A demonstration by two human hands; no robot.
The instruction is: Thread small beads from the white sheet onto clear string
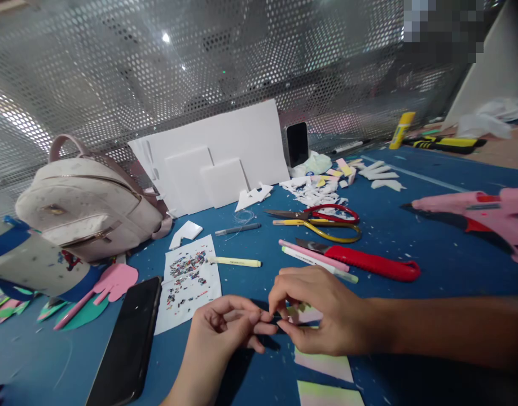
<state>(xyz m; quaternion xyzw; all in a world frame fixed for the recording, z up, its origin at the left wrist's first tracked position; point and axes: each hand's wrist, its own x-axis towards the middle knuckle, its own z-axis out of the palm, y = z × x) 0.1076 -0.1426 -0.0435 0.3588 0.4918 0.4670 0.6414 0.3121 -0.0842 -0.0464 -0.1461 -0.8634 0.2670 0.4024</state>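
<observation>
My left hand (227, 327) and my right hand (320, 310) meet at the fingertips above the blue table. Thumb and index finger of each are pinched; whatever lies between them is too small to make out. Beneath and beside my right hand are pastel yellow-pink paper pieces (324, 363), one partly hidden by its fingers. Left of my hands, a white paper sheet (168, 318) carries many tiny multicoloured bits (187, 265). A yellow pen (237, 261) lies with its tip at that sheet. A black phone (127, 344) rests left of the sheet.
Beyond my right hand lie a red-handled cutter (373, 262), pens (314, 256) and scissors (314, 217). A pink glue gun (474, 206) stands at the right. White scraps (314, 190), white boards (250, 135) and a backpack (93, 197) line the back, before a perforated metal panel (225, 56).
</observation>
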